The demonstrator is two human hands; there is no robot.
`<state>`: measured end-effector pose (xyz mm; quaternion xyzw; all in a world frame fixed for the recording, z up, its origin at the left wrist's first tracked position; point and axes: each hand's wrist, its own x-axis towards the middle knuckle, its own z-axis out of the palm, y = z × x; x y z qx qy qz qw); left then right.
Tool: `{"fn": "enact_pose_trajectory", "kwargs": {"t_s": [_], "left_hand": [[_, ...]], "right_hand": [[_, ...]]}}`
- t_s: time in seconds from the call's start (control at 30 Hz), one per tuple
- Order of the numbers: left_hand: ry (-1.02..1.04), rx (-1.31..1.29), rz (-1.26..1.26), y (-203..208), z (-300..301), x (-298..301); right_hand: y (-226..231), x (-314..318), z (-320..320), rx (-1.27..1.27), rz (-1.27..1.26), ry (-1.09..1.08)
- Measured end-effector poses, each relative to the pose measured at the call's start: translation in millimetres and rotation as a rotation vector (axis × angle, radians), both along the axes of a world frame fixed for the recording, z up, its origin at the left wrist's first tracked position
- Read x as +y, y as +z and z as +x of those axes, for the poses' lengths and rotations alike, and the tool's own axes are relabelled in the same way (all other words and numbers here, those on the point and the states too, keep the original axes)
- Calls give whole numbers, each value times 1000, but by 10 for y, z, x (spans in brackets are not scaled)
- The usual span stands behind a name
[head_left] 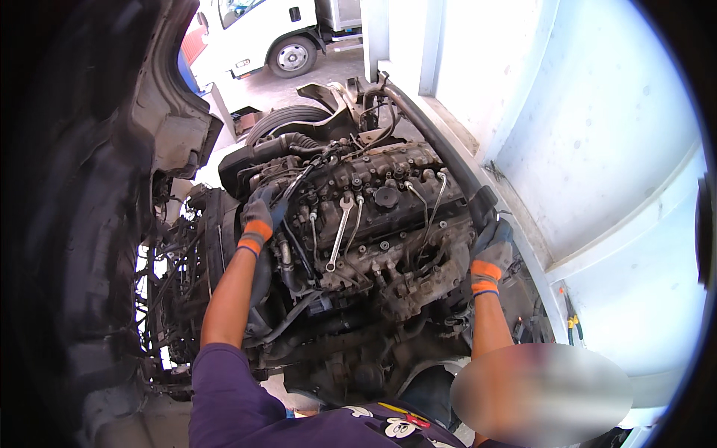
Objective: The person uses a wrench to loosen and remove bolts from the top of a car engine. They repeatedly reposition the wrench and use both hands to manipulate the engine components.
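A dirty truck engine (388, 224) spreads out before me, with several metal pipes and a round black cap (386, 196) on its top. My left hand (260, 210), in a grey glove with an orange cuff, touches the engine's left side; its fingers are partly hidden. On the right, my right hand (491, 245), gloved alike, is closed beside the dark frame rail (441, 145). A small shiny tip shows at its fingers, but I cannot make out what it belongs to. Between the hands a silver combination wrench (340, 234) lies across the engine, touched by neither.
At the left rises the dark tilted cab (97, 224). Along the right runs a pale wall (612, 142) with a ledge, where yellow-handled pliers (572, 322) lie. A tyre (287, 119) sits beyond the engine, and a white truck (261, 33) stands farther back.
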<state>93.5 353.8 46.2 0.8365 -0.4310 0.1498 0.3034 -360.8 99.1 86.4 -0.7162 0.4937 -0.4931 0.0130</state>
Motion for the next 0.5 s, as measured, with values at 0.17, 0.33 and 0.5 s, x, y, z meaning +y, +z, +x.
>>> {"fn": "enact_pose_trajectory", "kwargs": {"t_s": [0.17,0.33,0.5], "left_hand": [[36,9,-218,-140,-741,620],[181,340,-667,-477,-1926,1173],[269,193,-384,-811,-2313,1824]], "right_hand": [[-102,-116,-47,-165,-91,16],[125,198,-74,-653,30,198],[-285,1187,-221,-518,309,429]]}}
